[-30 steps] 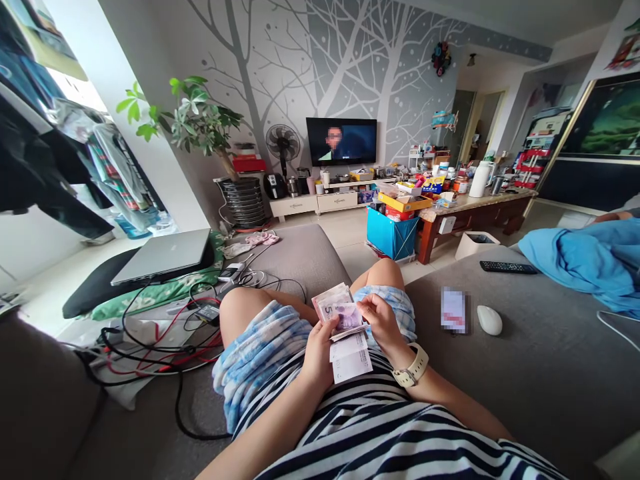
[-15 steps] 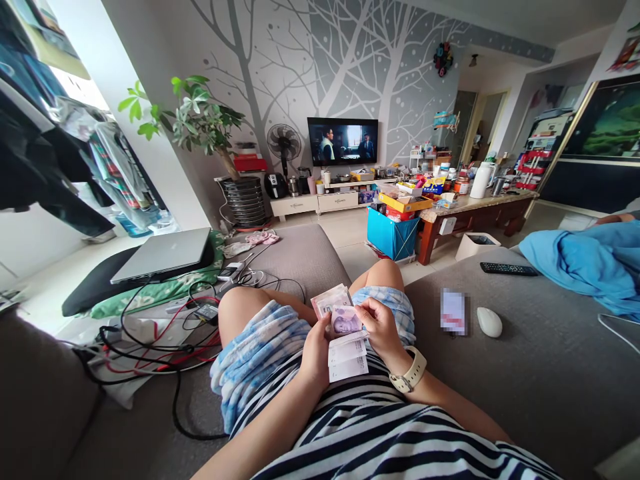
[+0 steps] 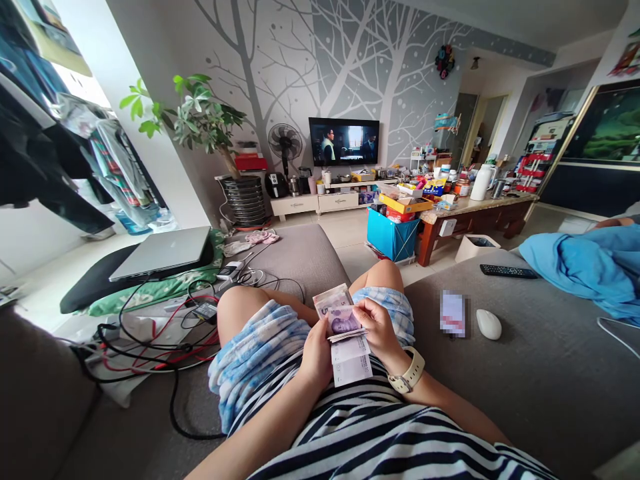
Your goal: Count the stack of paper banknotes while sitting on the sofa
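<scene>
A bundle of purple-tinted banknotes [image 3: 345,323] is held above my lap, with a portrait and the figure 5 showing on the upper notes. My left hand [image 3: 318,350] is closed round the left side of the bundle, thumb on top. At the right side, my right hand [image 3: 376,327] pinches the edge of a note between thumb and fingers. Some notes hang folded down toward me below the hands. A cream watch [image 3: 408,372] is on my right wrist. How many notes there are is hidden by their overlap.
On the sofa to the right lie a white mouse [image 3: 489,325], a blurred card [image 3: 453,313] and a remote control [image 3: 509,271]. Tangled cables [image 3: 165,347] and a laptop [image 3: 163,253] lie on the left. A cluttered coffee table [image 3: 480,208] stands ahead.
The upper notes now lie flatter, with more of the portrait note showing. The lower folded notes have shifted slightly down and right. Both hands keep their grip.
</scene>
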Demonstrator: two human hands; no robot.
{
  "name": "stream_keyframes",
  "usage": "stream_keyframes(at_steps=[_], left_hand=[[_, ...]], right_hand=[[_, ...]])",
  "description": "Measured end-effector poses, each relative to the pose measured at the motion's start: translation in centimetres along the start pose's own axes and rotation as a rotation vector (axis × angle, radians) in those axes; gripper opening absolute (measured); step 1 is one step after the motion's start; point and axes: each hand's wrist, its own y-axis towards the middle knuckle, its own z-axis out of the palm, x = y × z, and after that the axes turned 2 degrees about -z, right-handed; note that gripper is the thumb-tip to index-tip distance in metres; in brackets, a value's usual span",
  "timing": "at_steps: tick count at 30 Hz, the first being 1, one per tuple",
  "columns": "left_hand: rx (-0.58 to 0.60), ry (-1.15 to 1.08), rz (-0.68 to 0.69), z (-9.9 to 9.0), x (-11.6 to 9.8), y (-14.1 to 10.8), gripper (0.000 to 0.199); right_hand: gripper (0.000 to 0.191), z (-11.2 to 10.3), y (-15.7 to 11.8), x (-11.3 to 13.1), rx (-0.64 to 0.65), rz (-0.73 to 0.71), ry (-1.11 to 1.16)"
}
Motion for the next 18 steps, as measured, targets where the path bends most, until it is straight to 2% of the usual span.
stream_keyframes(at_steps=[7, 18], left_hand=[[-0.038, -0.006, -0.003, 0.3, -0.5, -0.2, 0.017], [0.025, 0.043, 0.007, 0.5, -0.9, -0.6, 0.014]], right_hand=[[0.028, 0.1, -0.1, 0.2, 0.005, 0.033, 0.041], [0.027, 0.1, -0.5, 0.3, 0.008, 0.004, 0.068]])
